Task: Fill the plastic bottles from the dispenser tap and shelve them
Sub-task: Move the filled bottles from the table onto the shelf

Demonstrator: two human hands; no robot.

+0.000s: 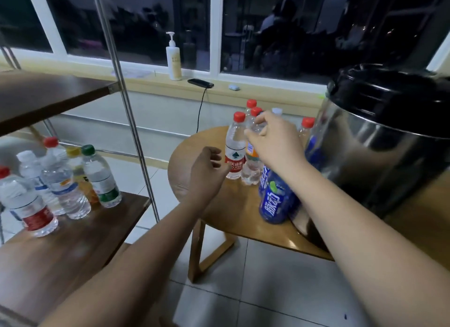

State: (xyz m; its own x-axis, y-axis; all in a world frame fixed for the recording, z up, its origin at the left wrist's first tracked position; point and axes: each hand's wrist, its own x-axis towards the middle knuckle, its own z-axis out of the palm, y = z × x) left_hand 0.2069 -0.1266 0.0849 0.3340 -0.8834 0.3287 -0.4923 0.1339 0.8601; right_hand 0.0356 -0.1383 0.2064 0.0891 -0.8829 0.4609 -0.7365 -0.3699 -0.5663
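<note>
Nearest, the left forearm and right forearm stretch forward over the tiled floor.

Far left of the dispenser, a wooden shelf carries a cluster of capped bottles with water in them, standing upright and close together.

Closer to the dispenser, the left grip hangs over the round tabletop, fingers loosely curled and holding nothing, just beside a red-label bottle.

Next to that one stands the orange-label bottle, upright on the tabletop. The right grip comes down on it from above, thumb and fingers closing round its shoulder just under the red cap.

A blue bottle stands right against the dispenser's steel wall, and more capped bottles wait behind. The tap is hidden behind the right arm.

The orange-label bottle looks nearly empty, so it should lift with almost no weight. Its thin clear wall will likely dent under a hard squeeze, and the smooth plastic could slip. The shoulder below the cap is the stiffer place for lifting. For uncapping and filling, a hold round the labelled waist seems steadier, and once full the bottle will be heavier and may be wet.
</note>
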